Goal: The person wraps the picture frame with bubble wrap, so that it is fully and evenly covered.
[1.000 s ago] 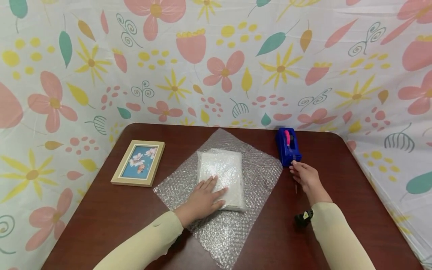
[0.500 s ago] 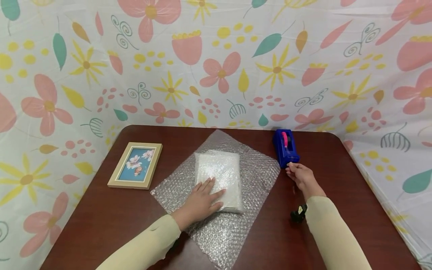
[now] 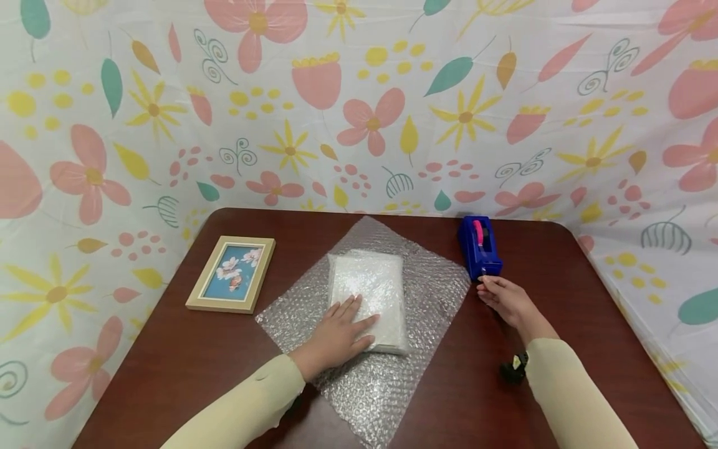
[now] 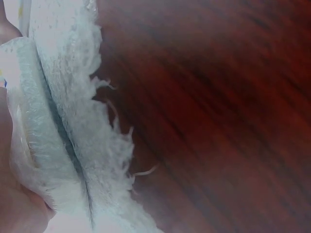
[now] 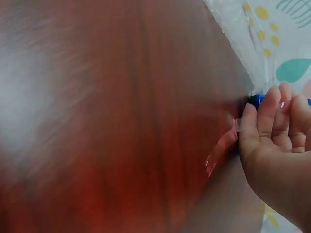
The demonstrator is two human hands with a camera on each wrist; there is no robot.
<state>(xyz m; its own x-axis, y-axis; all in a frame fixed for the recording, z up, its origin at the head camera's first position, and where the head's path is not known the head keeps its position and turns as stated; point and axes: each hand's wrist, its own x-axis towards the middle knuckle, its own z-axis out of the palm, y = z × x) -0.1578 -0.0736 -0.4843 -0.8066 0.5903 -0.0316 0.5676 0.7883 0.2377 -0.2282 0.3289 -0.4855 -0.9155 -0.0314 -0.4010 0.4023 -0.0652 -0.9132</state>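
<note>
In the head view my left hand [image 3: 335,337] lies with spread fingers on a flat bundle [image 3: 370,280] wrapped in bubble wrap. The bundle lies on a larger bubble wrap sheet [image 3: 432,284] turned cornerwise; its bubbled edge also shows in the left wrist view. My right hand [image 3: 510,302] is at the front end of a blue tape dispenser [image 3: 477,255] with a pink core. Its thumb and forefinger pinch a clear strip of tape [image 5: 221,148], whose loose end hangs beside the thumb in the right wrist view. What the bundle contains is hard to make out.
A cream picture frame [image 3: 196,298] with a blossom picture lies on the left of the dark brown table [image 3: 224,368]. Behind the table hangs a flower-patterned cloth [image 3: 336,162]. A black device [image 3: 513,368] sits at the right wrist.
The right hand has shifted slightly toward the near side and left relative to the dispenser, still pinching the tape. The left hand and the wrapped bundle have stayed in place.
</note>
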